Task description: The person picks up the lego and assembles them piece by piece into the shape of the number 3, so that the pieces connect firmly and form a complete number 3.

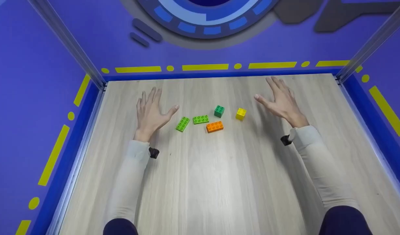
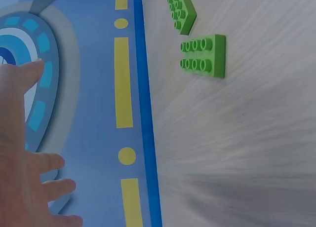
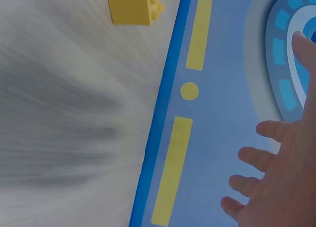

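While the left hand (image 1: 151, 114) hovers with its grip spread, thumb and fingers apart, a slanted lime brick (image 1: 183, 124) lies nearest it on the desk (image 1: 193, 182). Rightward, near one another, sit a second lime brick (image 1: 200, 119), an orange brick (image 1: 214, 127) and a dark green brick (image 1: 219, 111). The right hand (image 1: 281, 101), its grip likewise spread, is nearest the yellow brick (image 1: 241, 114), the rightmost.

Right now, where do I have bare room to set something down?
Widest: bare tabletop between your sleeves, nearer you than the orange brick. Another strip runs between the dark green brick and the back wall. It's crowded around those bricks and the light green pair.
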A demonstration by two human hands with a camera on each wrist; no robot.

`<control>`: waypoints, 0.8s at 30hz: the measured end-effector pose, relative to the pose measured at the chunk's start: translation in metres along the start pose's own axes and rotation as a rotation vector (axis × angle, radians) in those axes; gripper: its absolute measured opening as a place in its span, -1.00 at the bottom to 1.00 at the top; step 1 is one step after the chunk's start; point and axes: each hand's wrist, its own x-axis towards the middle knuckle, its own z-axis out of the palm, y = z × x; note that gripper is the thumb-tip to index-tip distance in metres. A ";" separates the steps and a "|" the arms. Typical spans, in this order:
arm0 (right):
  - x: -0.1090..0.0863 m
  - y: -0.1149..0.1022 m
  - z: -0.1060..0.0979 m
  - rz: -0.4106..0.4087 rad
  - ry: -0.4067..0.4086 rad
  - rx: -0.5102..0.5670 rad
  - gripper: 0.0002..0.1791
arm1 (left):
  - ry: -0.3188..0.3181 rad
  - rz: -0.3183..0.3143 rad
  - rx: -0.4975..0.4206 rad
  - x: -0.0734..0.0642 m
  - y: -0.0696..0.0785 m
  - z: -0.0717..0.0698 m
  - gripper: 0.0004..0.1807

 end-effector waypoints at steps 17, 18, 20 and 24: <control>-0.014 0.006 0.031 0.025 -0.034 0.171 0.03 | 0.008 -0.006 -0.191 -0.034 -0.006 0.032 0.06; -0.015 0.006 0.033 0.025 -0.034 0.183 0.03 | 0.000 -0.010 -0.208 -0.036 -0.006 0.034 0.06; -0.015 0.006 0.038 0.026 -0.035 0.210 0.01 | -0.016 -0.019 -0.243 -0.038 -0.006 0.038 0.07; -0.016 0.005 0.049 0.034 -0.038 0.250 -0.04 | -0.041 -0.036 -0.272 -0.041 -0.003 0.046 0.07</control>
